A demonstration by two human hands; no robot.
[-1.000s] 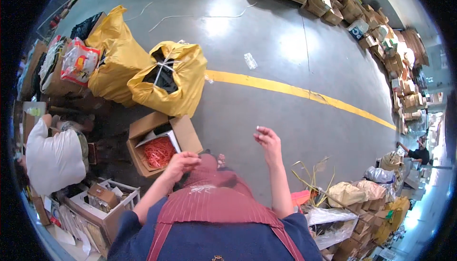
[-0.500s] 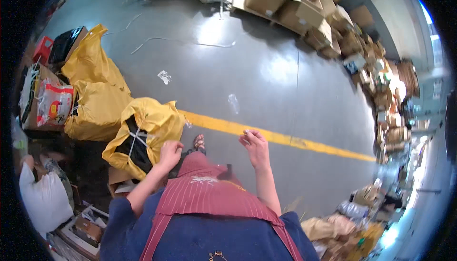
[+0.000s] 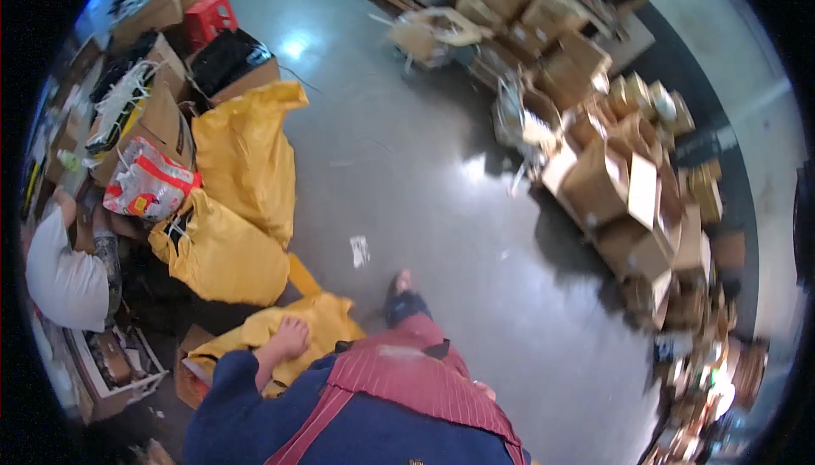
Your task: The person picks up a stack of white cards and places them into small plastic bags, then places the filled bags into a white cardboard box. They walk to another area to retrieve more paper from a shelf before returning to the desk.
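My left hand [image 3: 291,338] is over a yellow sack [image 3: 327,316] close by my left side, its fingers loosely bent and a little apart. Nothing shows in it; whether it touches the sack I cannot tell. Only a small part of my right hand [image 3: 485,390] shows past the edge of my maroon apron [image 3: 399,363], with its fingers hidden. Two more full yellow sacks, a tall one [image 3: 246,159] and a slumped one [image 3: 225,253] with white cord at its neck, stand ahead on the left. One foot [image 3: 403,281] is forward on the grey floor.
Left of the sacks are a red-and-white plastic bag [image 3: 148,183], open cartons, a red crate [image 3: 210,20] and a stuffed white sack [image 3: 66,274]. A framed box [image 3: 115,372] lies lower left. Piled cardboard boxes [image 3: 607,181] line the right side. A white scrap [image 3: 360,251] lies on the floor.
My view has turned left and moved forward. The sacks now lie nearer and the box pile has swung ahead. My right hand has dropped mostly behind the apron; my left is now over the nearest sack.
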